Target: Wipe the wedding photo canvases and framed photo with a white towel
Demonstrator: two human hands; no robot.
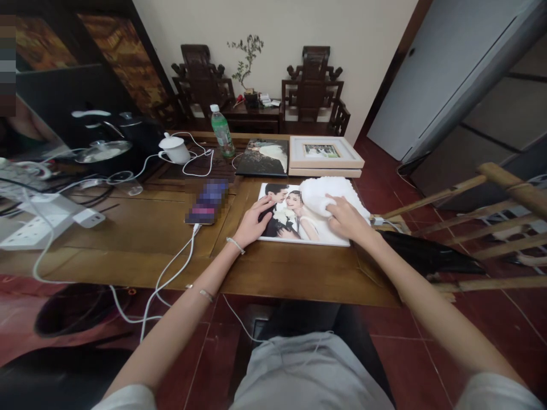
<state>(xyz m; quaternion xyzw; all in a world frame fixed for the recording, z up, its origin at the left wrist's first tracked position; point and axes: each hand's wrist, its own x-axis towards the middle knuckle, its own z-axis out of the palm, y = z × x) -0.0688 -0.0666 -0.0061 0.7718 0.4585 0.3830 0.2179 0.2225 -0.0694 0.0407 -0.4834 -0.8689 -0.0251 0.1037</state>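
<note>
A large printed photo panel (299,230) of a couple lies flat on the wooden table (141,239) in front of me. My left hand (255,222) rests on its left edge with fingers spread flat. My right hand (347,219) presses a white fluffy cloth (329,191) onto the panel's upper right part, fingers curled on the cloth.
A phone (208,200) on a white charging cable lies left of the panel. Behind it are a dark photo album (264,156), a framed picture (325,152), a green bottle (222,132) and a white teapot (175,149). Power strips (38,222) sit far left; bamboo rails (491,216) right.
</note>
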